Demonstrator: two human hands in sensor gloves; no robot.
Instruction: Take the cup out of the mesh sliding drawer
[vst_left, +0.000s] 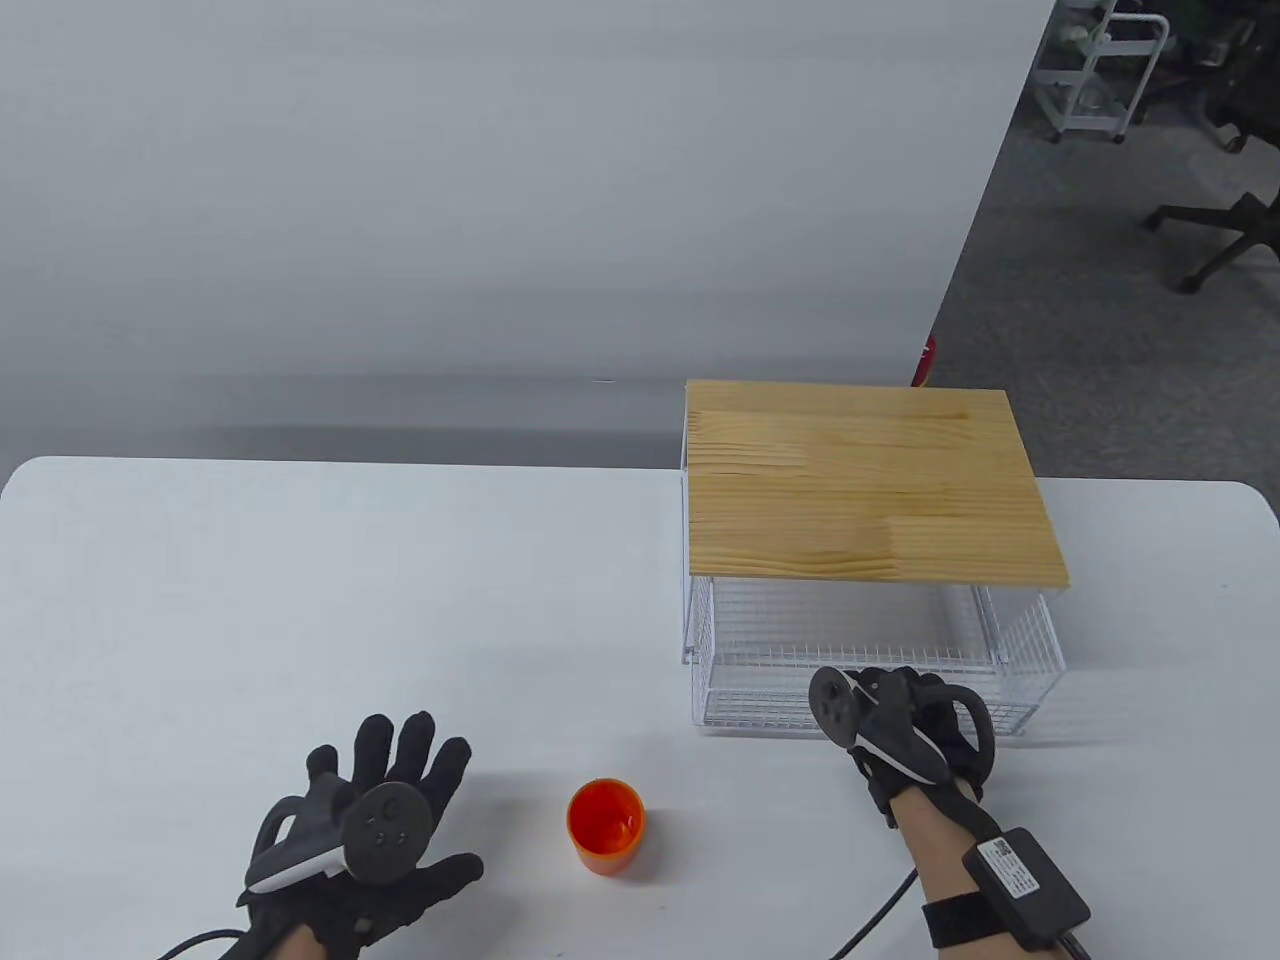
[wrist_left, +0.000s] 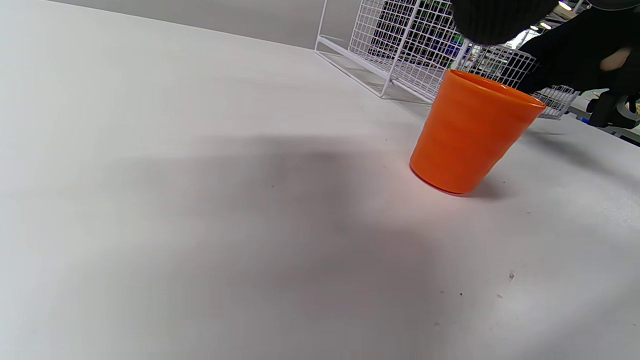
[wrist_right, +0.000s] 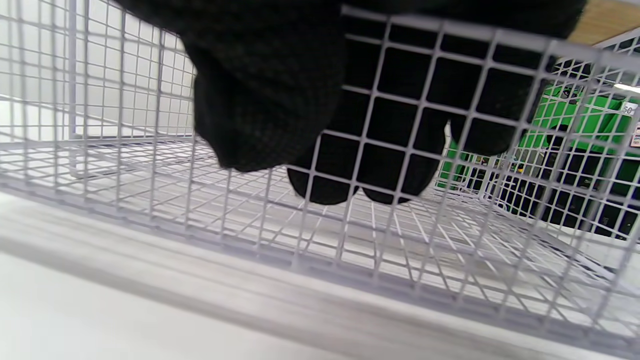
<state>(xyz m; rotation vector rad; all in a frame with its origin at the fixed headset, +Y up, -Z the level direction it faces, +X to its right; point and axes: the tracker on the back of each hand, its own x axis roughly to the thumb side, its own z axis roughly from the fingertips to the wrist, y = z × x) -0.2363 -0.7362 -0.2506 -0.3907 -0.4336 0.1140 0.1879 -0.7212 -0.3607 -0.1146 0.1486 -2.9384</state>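
An orange cup (vst_left: 606, 826) stands upright on the white table, in front of the drawer unit; it also shows in the left wrist view (wrist_left: 470, 134). The white mesh drawer (vst_left: 760, 670) is pulled partly out from under its wooden top (vst_left: 860, 485) and holds nothing I can see. My right hand (vst_left: 900, 725) grips the drawer's front wall, fingers (wrist_right: 360, 170) hooked inside the mesh and thumb (wrist_right: 260, 110) outside. My left hand (vst_left: 375, 810) lies flat and open on the table, left of the cup, holding nothing.
The drawer unit stands at the table's right half, near its far edge. A grey wall runs behind the table. Office chairs and a white cart (vst_left: 1100, 70) stand on the floor at the far right.
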